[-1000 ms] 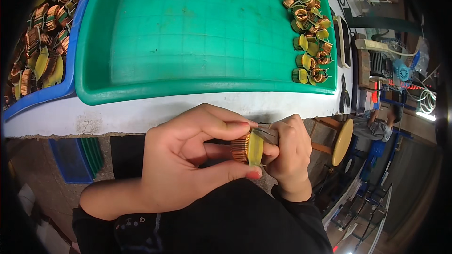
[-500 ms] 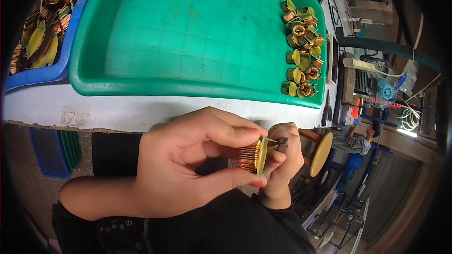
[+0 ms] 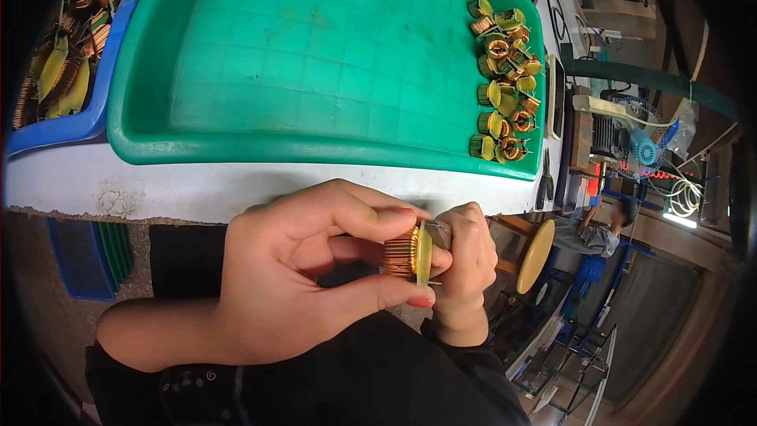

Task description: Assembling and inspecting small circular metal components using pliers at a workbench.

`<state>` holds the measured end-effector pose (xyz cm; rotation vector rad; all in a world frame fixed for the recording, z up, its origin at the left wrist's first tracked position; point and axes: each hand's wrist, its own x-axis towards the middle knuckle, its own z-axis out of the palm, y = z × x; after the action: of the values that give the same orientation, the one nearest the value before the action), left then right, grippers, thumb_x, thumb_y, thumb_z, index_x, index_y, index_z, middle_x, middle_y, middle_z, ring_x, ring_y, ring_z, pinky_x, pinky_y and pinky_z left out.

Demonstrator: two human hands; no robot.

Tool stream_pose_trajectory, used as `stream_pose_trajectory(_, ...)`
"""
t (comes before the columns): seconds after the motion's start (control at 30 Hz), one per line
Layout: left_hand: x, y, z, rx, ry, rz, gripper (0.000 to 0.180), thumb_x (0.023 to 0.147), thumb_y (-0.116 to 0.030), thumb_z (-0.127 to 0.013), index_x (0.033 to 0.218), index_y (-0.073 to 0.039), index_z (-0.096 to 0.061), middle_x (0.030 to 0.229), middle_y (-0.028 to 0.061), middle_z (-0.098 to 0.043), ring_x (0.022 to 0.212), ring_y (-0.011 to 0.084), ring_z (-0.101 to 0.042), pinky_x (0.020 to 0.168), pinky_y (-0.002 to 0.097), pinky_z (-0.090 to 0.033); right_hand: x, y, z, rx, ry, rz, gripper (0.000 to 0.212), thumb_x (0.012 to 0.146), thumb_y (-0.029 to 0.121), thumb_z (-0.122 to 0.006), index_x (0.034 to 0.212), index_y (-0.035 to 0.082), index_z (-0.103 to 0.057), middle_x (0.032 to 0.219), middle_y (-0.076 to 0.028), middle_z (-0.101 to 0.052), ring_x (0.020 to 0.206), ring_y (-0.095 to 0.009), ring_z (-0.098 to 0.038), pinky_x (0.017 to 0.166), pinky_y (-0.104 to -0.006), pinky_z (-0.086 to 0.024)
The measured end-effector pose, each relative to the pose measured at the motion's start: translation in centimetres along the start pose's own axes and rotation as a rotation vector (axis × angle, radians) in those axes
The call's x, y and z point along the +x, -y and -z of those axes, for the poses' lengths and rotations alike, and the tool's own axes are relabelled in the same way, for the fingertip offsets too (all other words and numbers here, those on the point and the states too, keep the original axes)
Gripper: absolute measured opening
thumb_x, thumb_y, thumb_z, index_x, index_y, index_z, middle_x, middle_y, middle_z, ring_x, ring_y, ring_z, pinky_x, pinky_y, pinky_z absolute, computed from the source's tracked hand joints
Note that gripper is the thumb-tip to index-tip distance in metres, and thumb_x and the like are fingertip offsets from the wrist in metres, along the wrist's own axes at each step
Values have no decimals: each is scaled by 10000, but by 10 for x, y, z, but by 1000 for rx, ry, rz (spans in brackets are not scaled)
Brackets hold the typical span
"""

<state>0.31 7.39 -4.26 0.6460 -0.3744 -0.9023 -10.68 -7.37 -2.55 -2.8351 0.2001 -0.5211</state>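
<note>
Between the thumb and fingers of my left hand (image 3: 292,268) is a copper-wound toroidal coil (image 3: 400,256) with a yellow-green base plate (image 3: 425,254). Its windings face left, and thin wire leads stick out of the plate on the right. My right hand (image 3: 465,264) is curled closed against the plate side, around the leads. What its fingers grip is hidden. Both hands are in front of the table edge, below a green tray (image 3: 315,151). Along the tray's right wall lie several similar copper coils (image 3: 505,95) with yellow plates.
A blue bin (image 3: 102,110) at the far left holds more copper coils (image 3: 67,71). The white table (image 3: 189,189) has a chipped front edge. To the right are a round wooden stool (image 3: 536,256), a blue fan (image 3: 643,146) and a seated person (image 3: 587,237). Blue and green trays (image 3: 83,256) stand below the table.
Both hands and the coil have shifted slightly left. My right hand has turned and closed in on the leads; the small dark piece seen at its fingers before no longer shows.
</note>
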Motion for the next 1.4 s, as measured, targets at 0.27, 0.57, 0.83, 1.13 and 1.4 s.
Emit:
stream_pose_trajectory(0.27, 3, 0, -1, 3, 14, 3, 493, 612, 182, -724, 1005, 9, -480, 1122, 173, -522, 1062, 319, -565, 869, 390, -521, -4, -6, -2, 223, -89, -105, 365, 916, 351, -508, 823, -1, -528, 698, -79, -478, 568, -207, -403, 523, -309, -396)
stream_pose_trajectory(0.57, 2, 3, -1, 11, 38, 1, 499, 620, 180, -720, 1015, 11, -465, 1122, 169, -508, 1063, 325, -563, 872, 397, -526, -3, -1, -1, 43, 5, -27, 371, 922, 358, -491, 840, -2, -527, 715, -90, -486, 583, -211, -413, 549, -309, -402)
stream_pose_trajectory(0.83, 3, 2, -1, 36, 51, -12, 516, 618, 173, -729, 1024, 4, -459, 1111, 163, -499, 1056, 314, -567, 856, 388, -531, -4, 3, 4, 172, 37, -125, 385, 933, 359, -472, 836, -10, -523, 736, -106, -505, 600, -218, -429, 572, -313, -410)
stream_pose_trajectory(1.13, 5, 5, 1, 85, 77, -94, 568, 573, 132, -786, 1017, -17, -466, 1078, 142, -512, 1025, 276, -580, 850, 358, -525, -11, 3, 16, 479, 102, -114, 398, 949, 344, -440, 844, -29, -527, 763, -126, -524, 628, -232, -461, 591, -308, -419)
stream_pose_trajectory(1.4, 4, 4, 2, 116, 62, -84, 596, 543, 104, -818, 1009, -30, -470, 1038, 123, -523, 985, 257, -595, 841, 341, -522, -12, 3, 14, 467, 109, -154, 393, 951, 334, -433, 859, -36, -530, 764, -131, -523, 628, -237, -467, 594, -309, -420)
